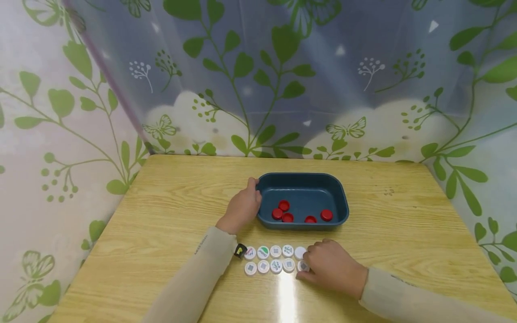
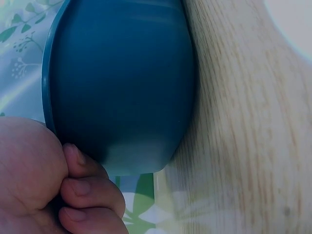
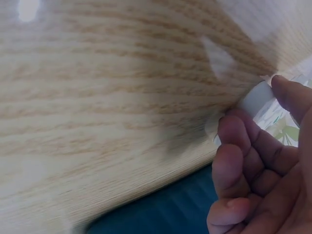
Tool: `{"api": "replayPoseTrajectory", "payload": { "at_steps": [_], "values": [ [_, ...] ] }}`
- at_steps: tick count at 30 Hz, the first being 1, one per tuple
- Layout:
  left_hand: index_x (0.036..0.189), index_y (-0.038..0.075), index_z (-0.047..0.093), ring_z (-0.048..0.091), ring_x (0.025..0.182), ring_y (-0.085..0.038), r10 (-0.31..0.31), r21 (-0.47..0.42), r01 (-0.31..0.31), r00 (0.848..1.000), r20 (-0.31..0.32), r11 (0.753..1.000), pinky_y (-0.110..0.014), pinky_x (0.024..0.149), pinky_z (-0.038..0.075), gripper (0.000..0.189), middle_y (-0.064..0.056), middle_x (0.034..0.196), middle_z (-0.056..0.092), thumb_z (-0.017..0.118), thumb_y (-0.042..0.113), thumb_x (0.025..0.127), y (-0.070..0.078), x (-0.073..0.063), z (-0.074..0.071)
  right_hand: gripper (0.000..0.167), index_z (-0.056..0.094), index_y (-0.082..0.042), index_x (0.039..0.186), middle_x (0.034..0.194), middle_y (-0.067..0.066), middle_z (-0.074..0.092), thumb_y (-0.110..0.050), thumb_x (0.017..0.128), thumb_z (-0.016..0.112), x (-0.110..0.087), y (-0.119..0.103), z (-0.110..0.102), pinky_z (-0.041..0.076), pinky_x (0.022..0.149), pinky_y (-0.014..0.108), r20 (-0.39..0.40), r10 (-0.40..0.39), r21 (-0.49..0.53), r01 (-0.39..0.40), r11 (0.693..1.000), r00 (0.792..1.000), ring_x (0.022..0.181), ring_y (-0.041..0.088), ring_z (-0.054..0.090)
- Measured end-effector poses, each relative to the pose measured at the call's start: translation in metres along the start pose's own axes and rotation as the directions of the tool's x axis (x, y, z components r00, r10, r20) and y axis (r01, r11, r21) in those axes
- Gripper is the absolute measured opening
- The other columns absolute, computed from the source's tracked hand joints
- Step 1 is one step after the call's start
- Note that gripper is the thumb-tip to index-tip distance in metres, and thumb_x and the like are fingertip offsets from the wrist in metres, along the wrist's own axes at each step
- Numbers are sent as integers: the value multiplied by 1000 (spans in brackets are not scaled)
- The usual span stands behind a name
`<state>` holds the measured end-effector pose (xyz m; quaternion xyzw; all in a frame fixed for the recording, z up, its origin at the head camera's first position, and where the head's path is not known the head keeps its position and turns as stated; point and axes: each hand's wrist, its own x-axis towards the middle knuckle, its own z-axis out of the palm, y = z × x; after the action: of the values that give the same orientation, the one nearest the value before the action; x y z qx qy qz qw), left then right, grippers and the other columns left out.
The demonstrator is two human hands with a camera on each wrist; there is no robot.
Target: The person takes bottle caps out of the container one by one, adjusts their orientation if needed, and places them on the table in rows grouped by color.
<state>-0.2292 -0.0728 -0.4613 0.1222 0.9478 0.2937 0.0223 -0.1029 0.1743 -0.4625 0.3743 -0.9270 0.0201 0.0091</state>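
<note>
My left hand (image 1: 244, 207) grips the left end of a dark blue plastic basin (image 1: 303, 225), its thumb at the rim. In the left wrist view the fingers (image 2: 92, 195) curl by the basin's outer wall (image 2: 122, 87). Several red bottle caps (image 1: 326, 215) lie inside, toward the near side. In front of the basin, white bottle caps (image 1: 276, 266) form two rows, several with printed tops. At the right end of the rows, my right hand (image 1: 333, 268) pinches a white cap (image 3: 257, 100) between thumb and finger, close to the tabletop. The palm side of this hand shows in the right wrist view.
The wood-grain table (image 1: 181, 193) carries the basin and caps. A leaf-patterned curtain (image 1: 258, 89) hangs behind the table and along both sides. By the left cuff, a small black tag (image 1: 240, 250) sits beside the leftmost white cap.
</note>
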Motion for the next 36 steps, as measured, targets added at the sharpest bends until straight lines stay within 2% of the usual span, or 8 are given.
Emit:
{"api": "replayPoseTrajectory", "payload": {
  "at_steps": [15, 20, 24, 27, 31, 34, 36],
  "values": [
    [148, 5, 36, 54, 56, -18, 10, -19, -10, 1000, 0, 1000, -29, 54, 42, 41, -4, 66, 53, 45, 19, 111, -2, -2, 0, 51, 48, -24, 57, 58, -12, 41, -54, 86, 78, 2, 0, 1, 35, 50, 30, 25, 7, 37, -8, 999, 1000, 51, 4, 37],
    [147, 5, 37, 52, 55, -18, 19, -7, -19, 1000, -18, 1000, -29, 52, 40, 40, -4, 65, 52, 46, 18, 110, -2, -2, 0, 50, 49, -24, 58, 58, -12, 41, -54, 87, 76, 2, 0, -1, 33, 49, 29, 28, 18, 44, -20, 999, 999, 51, 4, 36],
    [147, 5, 38, 52, 55, -18, 13, 1, -13, 1000, -21, 1000, -29, 53, 40, 40, -4, 65, 52, 47, 18, 110, -2, -2, 1, 47, 45, -26, 58, 59, -14, 36, -44, 92, 73, 3, 5, -9, 30, 49, 25, -32, 29, 103, -25, 994, 999, 50, 1, 33],
    [147, 5, 38, 52, 55, -18, 11, 4, -11, 1000, -25, 1000, -29, 53, 40, 40, -4, 66, 52, 47, 18, 110, -1, -2, 1, 44, 43, -26, 59, 59, -15, 34, -29, 92, 73, 6, 15, -20, 28, 50, 21, -150, 36, 148, -13, 989, 988, 51, -2, 31],
    [147, 5, 38, 52, 55, -18, 11, 4, -11, 1000, -24, 1000, -29, 53, 40, 40, -4, 66, 52, 47, 18, 110, -2, -2, 1, 24, 59, -21, 72, 67, -14, 46, -16, 91, 74, 11, 44, -41, 37, 54, 20, -238, 65, 153, -29, 988, 969, 57, -2, 38],
    [146, 5, 38, 52, 56, -18, 15, 0, -15, 1000, -25, 1000, -29, 54, 41, 39, -4, 67, 52, 47, 18, 110, -3, -2, 2, 8, 69, -15, 94, 83, -7, 60, -11, 91, 76, 15, 71, -58, 47, 60, 24, -187, 103, 145, -76, 986, 977, 65, 1, 50],
    [146, 4, 39, 52, 55, -18, 31, 9, -31, 999, -39, 999, -30, 53, 40, 39, -4, 65, 52, 46, 17, 110, -4, -1, 2, 13, 71, -12, 101, 90, -2, 65, -10, 90, 78, 17, 87, -67, 51, 63, 29, -124, 109, 109, -96, 989, 986, 69, 5, 56]
  ]
}}
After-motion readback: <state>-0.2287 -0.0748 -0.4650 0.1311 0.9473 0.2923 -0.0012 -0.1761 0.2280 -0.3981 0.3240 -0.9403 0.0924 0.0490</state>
